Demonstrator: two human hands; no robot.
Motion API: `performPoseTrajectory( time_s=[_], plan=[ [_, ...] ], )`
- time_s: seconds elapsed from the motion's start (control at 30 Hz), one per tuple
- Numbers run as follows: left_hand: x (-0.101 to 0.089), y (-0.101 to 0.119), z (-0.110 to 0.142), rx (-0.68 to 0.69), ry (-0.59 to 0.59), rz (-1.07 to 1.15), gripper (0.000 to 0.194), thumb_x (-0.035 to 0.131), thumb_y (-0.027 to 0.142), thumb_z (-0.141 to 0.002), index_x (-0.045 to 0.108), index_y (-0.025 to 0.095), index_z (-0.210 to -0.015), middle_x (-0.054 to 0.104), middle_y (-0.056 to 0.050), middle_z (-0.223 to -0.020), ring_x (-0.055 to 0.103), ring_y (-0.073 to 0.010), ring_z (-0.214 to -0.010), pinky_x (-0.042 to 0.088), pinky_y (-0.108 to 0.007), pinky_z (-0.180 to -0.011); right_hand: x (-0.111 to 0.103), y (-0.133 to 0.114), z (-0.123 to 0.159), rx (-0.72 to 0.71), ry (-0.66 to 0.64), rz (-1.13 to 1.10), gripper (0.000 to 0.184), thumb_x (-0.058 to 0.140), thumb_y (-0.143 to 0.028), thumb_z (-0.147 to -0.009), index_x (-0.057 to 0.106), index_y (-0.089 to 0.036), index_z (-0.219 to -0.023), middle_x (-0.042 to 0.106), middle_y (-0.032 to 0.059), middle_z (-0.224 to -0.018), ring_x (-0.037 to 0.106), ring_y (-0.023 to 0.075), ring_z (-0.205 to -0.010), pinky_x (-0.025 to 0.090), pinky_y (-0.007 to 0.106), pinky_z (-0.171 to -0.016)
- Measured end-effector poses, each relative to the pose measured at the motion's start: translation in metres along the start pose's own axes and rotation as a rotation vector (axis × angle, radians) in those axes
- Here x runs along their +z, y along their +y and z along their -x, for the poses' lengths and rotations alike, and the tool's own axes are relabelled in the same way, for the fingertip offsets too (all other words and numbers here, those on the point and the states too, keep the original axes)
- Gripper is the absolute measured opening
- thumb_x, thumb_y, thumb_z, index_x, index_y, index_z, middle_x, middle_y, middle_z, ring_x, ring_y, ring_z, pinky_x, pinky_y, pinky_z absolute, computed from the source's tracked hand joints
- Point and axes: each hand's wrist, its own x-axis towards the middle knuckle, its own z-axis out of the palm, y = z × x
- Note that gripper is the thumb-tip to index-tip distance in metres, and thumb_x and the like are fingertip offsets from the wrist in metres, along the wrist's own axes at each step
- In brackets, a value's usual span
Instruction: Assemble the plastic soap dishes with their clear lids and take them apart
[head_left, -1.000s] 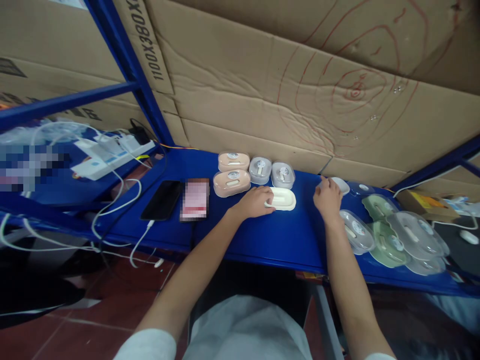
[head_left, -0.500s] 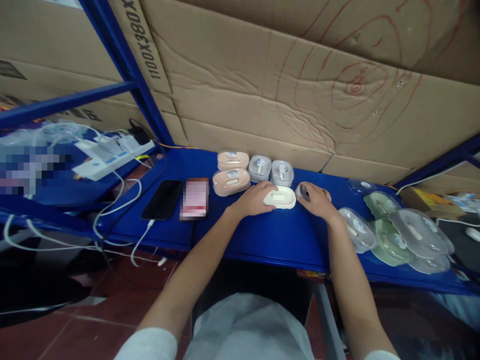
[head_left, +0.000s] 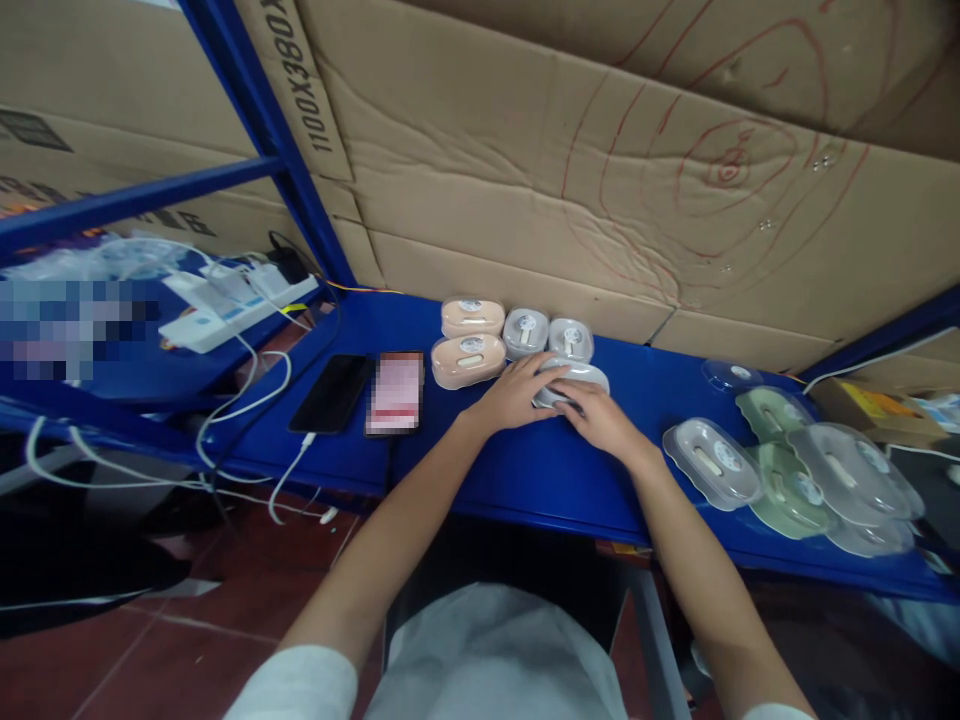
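My left hand (head_left: 517,393) is closed around the left end of a small rounded grey plastic box (head_left: 592,374). From the near right side my right hand (head_left: 598,418) grips the same box, its fingertips close to those of the left. The two hands hide much of the box, and the cream oval tray is not visible now. Just behind stand two small grey boxes with clear lids (head_left: 571,342) (head_left: 526,333). To their left are two peach lidded boxes (head_left: 469,360) (head_left: 472,317).
A grey lidded box (head_left: 712,462) lies to the right, beside green lidded boxes (head_left: 791,490) and larger clear-lidded ones (head_left: 859,470). A loose clear lid (head_left: 731,375) is behind them. Two phones (head_left: 328,393) (head_left: 395,393) lie left. Cardboard (head_left: 480,200) walls the back of the blue table (head_left: 525,490).
The right hand has moved left to meet the left hand, bringing the grey box with it. The cream tray held in the left hand has gone from sight at the grey box.
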Motion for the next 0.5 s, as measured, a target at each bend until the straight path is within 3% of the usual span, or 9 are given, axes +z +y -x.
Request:
performPoseTrajectory(
  time_s=[0.1,0.23,0.4,0.5],
  plan=[
    [0.002,-0.005,-0.001,0.003,-0.036,-0.05,0.068,0.076,0.046,-0.097,0.053,0.027,-0.158,0.044,-0.014,-0.17,0.04,-0.0373,-0.159,0.034,-0.058,-0.129,0.005,0.0,-0.002,-0.043,-0.024,-0.008,0.043,0.058,-0.031,-0.104,0.064,-0.027,-0.147,0.068,0.0097,-0.148,0.063,0.0271,-0.139,0.048,0.049,-0.12],
    [0.004,-0.007,-0.001,0.0,-0.074,-0.056,0.066,0.074,0.049,-0.098,0.056,0.024,-0.156,0.045,-0.014,-0.17,0.039,-0.036,-0.159,0.033,-0.055,-0.131,-0.005,0.012,0.005,0.0,-0.017,0.043,0.047,0.06,-0.038,-0.104,0.061,-0.025,-0.15,0.064,0.0125,-0.152,0.055,0.0282,-0.147,0.041,0.052,-0.126],
    [0.003,-0.004,0.0,-0.002,-0.103,-0.07,0.065,0.072,0.046,-0.1,0.055,0.022,-0.158,0.041,-0.014,-0.172,0.033,-0.0337,-0.163,0.032,-0.05,-0.132,0.004,0.02,0.012,0.094,-0.064,0.168,0.065,0.052,-0.043,-0.108,0.034,-0.026,-0.168,0.048,0.0174,-0.166,0.041,0.0341,-0.158,0.025,0.071,-0.128],
    [0.0,-0.005,0.0,0.002,-0.117,-0.082,0.067,0.073,0.044,-0.099,0.054,0.019,-0.158,0.04,-0.017,-0.172,0.034,-0.0329,-0.163,0.032,-0.049,-0.132,0.017,0.017,0.012,0.129,-0.084,0.249,0.064,0.046,-0.037,-0.109,0.031,-0.023,-0.17,0.042,0.0205,-0.169,0.035,0.0368,-0.161,0.017,0.074,-0.129]
  ],
)
